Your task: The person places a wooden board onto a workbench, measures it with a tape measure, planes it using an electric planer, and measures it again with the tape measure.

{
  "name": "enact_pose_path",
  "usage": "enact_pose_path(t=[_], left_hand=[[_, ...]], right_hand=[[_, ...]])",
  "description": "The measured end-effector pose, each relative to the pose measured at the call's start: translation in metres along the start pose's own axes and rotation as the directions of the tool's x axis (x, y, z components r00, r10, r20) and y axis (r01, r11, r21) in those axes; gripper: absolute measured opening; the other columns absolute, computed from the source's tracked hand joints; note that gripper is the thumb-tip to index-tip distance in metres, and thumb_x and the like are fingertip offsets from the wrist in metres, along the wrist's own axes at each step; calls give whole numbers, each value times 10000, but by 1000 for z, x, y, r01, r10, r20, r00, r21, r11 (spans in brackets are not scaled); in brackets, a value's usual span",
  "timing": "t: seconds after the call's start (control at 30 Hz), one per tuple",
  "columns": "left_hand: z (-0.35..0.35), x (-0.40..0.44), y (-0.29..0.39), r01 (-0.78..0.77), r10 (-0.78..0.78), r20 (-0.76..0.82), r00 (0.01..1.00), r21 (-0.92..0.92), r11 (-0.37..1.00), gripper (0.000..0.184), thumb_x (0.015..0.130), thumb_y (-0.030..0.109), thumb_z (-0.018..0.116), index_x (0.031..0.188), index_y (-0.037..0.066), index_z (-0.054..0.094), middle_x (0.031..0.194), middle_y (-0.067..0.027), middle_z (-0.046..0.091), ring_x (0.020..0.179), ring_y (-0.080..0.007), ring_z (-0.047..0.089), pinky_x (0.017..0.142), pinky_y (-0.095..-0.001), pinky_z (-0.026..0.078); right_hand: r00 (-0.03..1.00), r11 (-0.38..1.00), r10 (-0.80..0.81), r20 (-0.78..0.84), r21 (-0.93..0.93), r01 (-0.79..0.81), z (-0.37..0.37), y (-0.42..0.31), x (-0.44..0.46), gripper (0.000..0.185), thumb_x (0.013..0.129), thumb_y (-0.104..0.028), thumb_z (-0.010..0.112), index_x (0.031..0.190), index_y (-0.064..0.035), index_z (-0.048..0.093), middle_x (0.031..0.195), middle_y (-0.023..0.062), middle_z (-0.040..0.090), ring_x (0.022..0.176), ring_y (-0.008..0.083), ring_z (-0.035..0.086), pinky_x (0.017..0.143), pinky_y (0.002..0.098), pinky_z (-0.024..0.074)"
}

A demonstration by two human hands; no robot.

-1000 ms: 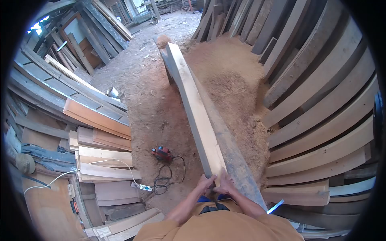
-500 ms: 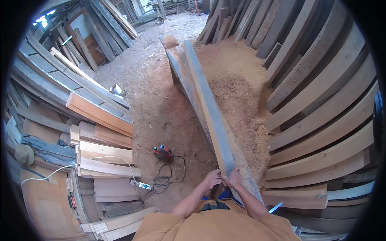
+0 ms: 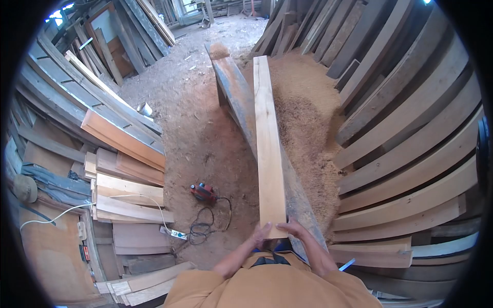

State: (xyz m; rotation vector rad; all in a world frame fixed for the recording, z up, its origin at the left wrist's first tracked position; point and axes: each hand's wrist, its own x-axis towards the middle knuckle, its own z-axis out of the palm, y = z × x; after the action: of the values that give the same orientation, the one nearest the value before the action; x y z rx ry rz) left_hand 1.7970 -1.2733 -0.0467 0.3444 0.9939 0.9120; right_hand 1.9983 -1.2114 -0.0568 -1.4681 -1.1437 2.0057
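Note:
A long pale wooden beam [image 3: 269,149] points away from my body, its broad light face up, crossing over a worn plank bench [image 3: 298,200]. At the beam's near end, my left hand [image 3: 262,232] grips the left edge with the thumb on top. My right hand [image 3: 291,227] holds the right edge of the same end, thumb also on the upper face. The fingers below the beam are hidden. The far end of the beam lies to the right of the bench's far part, where a small heap of sawdust [image 3: 219,51] sits.
A red power tool [image 3: 204,193] with a coiled black cable lies on the floor to the left, near a white power strip [image 3: 178,234]. Stacked boards [image 3: 131,190] line the left side. Long planks [image 3: 405,192] lean along the right, beside sawdust [image 3: 303,92].
The beam has been rolled over, from its grey face to a broad pale face, and its far end has swung right. Both hands have changed their hold on the near end.

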Motion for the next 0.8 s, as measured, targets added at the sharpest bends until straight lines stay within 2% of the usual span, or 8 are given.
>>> enact_pose_path(t=[0.1, 0.13, 0.23, 0.37, 0.43, 0.53, 0.63, 0.8], left_hand=[[-13, -14, 15, -74, 99, -138, 985, 176, 982, 614, 954, 377, 718, 1405, 26, 495, 1223, -116, 657, 1075, -211, 659, 913, -380, 561], [-25, -10, 8, -129, 165, -171, 971, 205, 970, 578, 970, 368, 689, 1390, 13, 512, 1216, -116, 665, 1074, -200, 656, 919, -357, 551], [-47, -4, 5, -143, 256, -232, 939, 412, 900, 533, 1012, 370, 615, 1402, 21, 514, 1229, -127, 659, 1064, -202, 658, 901, -355, 549], [-45, -6, 12, -80, 290, -285, 913, 573, 816, 557, 997, 348, 623, 1421, 9, 495, 1256, -159, 656, 1105, -228, 648, 969, -364, 517], [-39, -10, 12, -87, 303, -284, 910, 584, 807, 566, 991, 339, 625, 1427, 4, 489, 1262, -170, 656, 1120, -235, 643, 987, -363, 505], [-31, -11, 17, 5, 254, -317, 914, 634, 774, 651, 959, 344, 675, 1455, -7, 441, 1277, -209, 651, 1157, -280, 648, 989, -388, 510], [-43, 3, 1, -79, 297, -251, 921, 626, 775, 675, 949, 361, 689, 1458, -2, 436, 1283, -210, 649, 1162, -273, 644, 981, -386, 514], [-64, 14, -11, -105, 208, -168, 964, 478, 872, 718, 937, 416, 707, 1465, 11, 437, 1306, -193, 647, 1177, -267, 638, 985, -381, 510]], right_hand=[[992, 985, 59, 113, 155, -76, 29, -6, 1, 724, 774, -220, 844, 1379, 40, 543, 1254, 179, 669, 1131, 257, 652, 993, 380, 511], [993, 988, 54, 105, 139, -69, 37, -2, 5, 681, 787, -247, 837, 1345, 39, 571, 1170, 165, 698, 1006, 242, 687, 860, 364, 559], [975, 977, 214, 55, 3, -214, 50, -2, 11, 619, 812, -297, 825, 1289, 34, 610, 1044, 132, 720, 814, 201, 692, 665, 331, 553], [954, 955, 289, 77, -86, -282, 56, -43, -12, 581, 841, -378, 806, 1232, 24, 652, 949, 96, 720, 664, 148, 646, 522, 296, 482], [969, 972, 223, 103, 57, -230, 57, -15, -2, 566, 848, -411, 799, 1207, 9, 674, 927, 82, 719, 646, 135, 635, 511, 286, 471], [963, 975, 223, 150, -50, -218, 48, -13, 1, 587, 857, -433, 788, 1251, -13, 673, 929, 80, 727, 703, 163, 655, 580, 317, 513], [992, 988, 115, 59, -110, -108, 52, 10, 10, 616, 870, -468, 755, 1254, 8, 678, 928, 117, 736, 802, 220, 681, 710, 366, 549], [997, 787, 31, 65, -617, 16, 48, -2, -6, 627, 881, -492, 694, 1160, 69, 693, 958, 205, 738, 898, 279, 704, 821, 394, 548]])
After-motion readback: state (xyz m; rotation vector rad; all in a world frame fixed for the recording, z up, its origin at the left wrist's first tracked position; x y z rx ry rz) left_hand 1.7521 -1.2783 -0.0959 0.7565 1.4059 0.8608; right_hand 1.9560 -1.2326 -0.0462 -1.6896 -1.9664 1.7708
